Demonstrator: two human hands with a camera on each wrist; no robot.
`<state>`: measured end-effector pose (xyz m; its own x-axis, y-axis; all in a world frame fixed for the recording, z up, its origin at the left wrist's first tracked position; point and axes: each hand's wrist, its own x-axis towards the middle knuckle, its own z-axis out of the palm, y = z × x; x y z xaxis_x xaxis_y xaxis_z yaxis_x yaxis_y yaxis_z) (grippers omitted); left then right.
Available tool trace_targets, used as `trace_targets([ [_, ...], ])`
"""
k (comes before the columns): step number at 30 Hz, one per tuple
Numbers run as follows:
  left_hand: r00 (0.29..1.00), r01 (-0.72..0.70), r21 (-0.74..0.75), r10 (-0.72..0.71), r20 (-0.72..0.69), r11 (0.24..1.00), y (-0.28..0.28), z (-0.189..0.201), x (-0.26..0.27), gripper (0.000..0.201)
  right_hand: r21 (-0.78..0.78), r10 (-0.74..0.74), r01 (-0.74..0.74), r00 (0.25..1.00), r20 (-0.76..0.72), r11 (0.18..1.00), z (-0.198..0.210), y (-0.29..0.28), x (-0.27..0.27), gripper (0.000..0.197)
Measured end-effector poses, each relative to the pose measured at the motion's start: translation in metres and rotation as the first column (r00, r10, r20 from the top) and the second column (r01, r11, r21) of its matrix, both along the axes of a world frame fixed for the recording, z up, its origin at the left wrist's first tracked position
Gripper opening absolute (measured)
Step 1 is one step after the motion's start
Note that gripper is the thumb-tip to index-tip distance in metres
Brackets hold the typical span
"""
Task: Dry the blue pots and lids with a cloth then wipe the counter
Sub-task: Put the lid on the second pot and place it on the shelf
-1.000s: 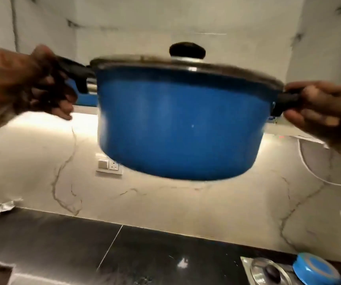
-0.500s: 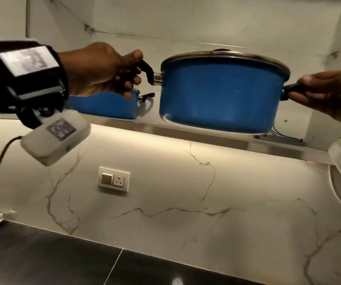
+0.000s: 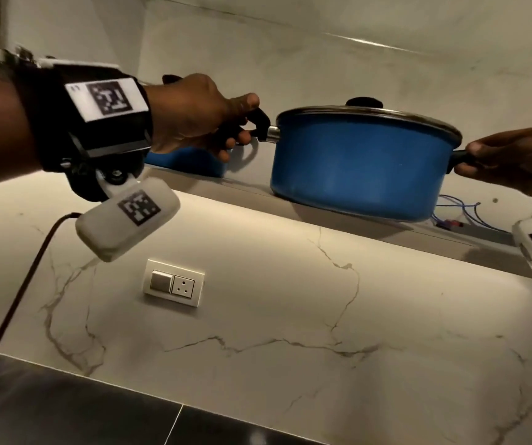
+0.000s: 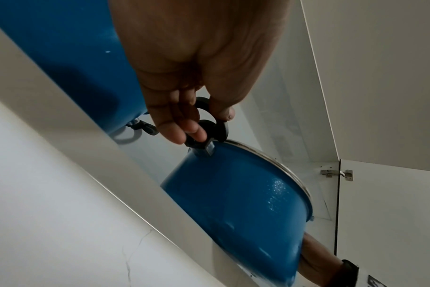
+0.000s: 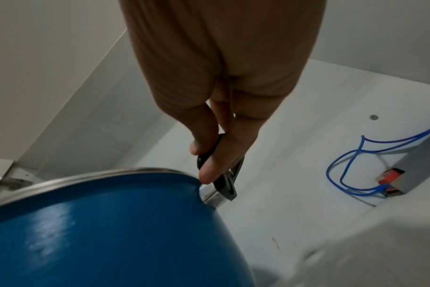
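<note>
Spanning the gap between the hands, the lidded blue pot (image 3: 359,162) hangs level at the shelf (image 3: 245,189) edge: left hand (image 3: 194,114) curled round one black side handle, right hand (image 3: 512,159) pinching the opposite one, both equally near, handle axis running hand to hand

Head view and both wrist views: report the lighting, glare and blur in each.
Head view: a warm light strip under the shelf washes out the white marble backsplash, and the cabinet above stays dim. Left wrist view: cool even light, speckled glare on the lidded blue metal pot, left hand close and soft. Right wrist view: streaky glare on the pot, blurred lower right corner.
</note>
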<state>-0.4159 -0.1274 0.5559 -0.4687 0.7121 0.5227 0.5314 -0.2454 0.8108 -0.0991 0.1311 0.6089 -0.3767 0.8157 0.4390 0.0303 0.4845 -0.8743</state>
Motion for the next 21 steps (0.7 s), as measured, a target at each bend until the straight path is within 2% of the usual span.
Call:
trace_targets([
  [2,1.0,0.003,0.009,-0.003,0.001,1.0,0.002,0.0,-0.006,0.038,0.016,-0.022,0.022,0.999,0.039,1.0,0.0,0.004,-0.01,0.038],
  [4,1.0,0.006,0.024,-0.006,-0.005,1.0,0.003,-0.001,-0.009,0.036,0.014,-0.033,0.032,0.996,0.088,0.999,-0.002,0.005,-0.018,0.044],
  [7,1.0,-0.015,0.044,0.015,-0.001,0.999,0.003,-0.001,-0.013,0.038,0.025,-0.084,0.081,0.981,0.174,0.996,-0.002,0.01,-0.028,0.082],
  [10,0.999,-0.035,0.028,0.035,0.005,0.999,-0.001,-0.002,-0.014,0.046,0.047,-0.116,0.107,0.954,0.276,0.993,0.001,0.009,-0.036,0.105],
  [11,0.999,-0.033,0.018,0.032,0.009,0.999,-0.003,-0.003,-0.013,0.048,0.044,-0.125,0.117,0.946,0.301,0.992,0.001,0.006,-0.038,0.101],
  [12,0.999,-0.03,0.002,0.03,0.014,1.0,-0.005,-0.005,-0.012,0.05,0.046,-0.132,0.123,0.937,0.324,0.991,0.001,0.0,-0.039,0.085],
  [14,0.999,-0.045,-0.043,0.045,0.003,0.998,-0.011,-0.011,-0.008,0.053,0.086,-0.175,0.155,0.924,0.34,0.984,0.005,-0.013,-0.039,0.039],
  [15,0.996,-0.074,-0.062,0.07,-0.054,0.995,-0.014,-0.015,-0.004,0.052,0.132,-0.226,0.192,0.912,0.341,0.973,0.008,-0.02,-0.037,0.026],
  [16,0.98,-0.127,-0.062,0.115,-0.164,0.99,-0.017,-0.021,-0.001,0.049,0.188,-0.278,0.225,0.9,0.336,0.956,0.013,-0.027,-0.033,0.025],
  [17,0.932,-0.188,-0.025,0.171,-0.32,0.982,-0.02,-0.028,0.001,0.045,0.251,-0.321,0.245,0.887,0.332,0.937,0.017,-0.037,-0.029,0.029],
  [18,0.847,-0.225,0.047,0.219,-0.484,0.973,-0.022,-0.036,0.004,0.042,0.3,-0.336,0.237,0.877,0.343,0.924,0.019,-0.05,-0.026,0.033],
  [19,0.745,-0.213,0.118,0.24,-0.622,0.97,-0.025,-0.045,0.008,0.043,0.328,-0.325,0.21,0.878,0.351,0.921,0.02,-0.06,-0.022,0.037],
  [21,0.545,-0.131,0.148,0.196,-0.815,0.98,-0.027,-0.063,0.019,0.052,0.364,-0.277,0.146,0.899,0.339,0.92,0.016,-0.081,-0.019,0.047],
])
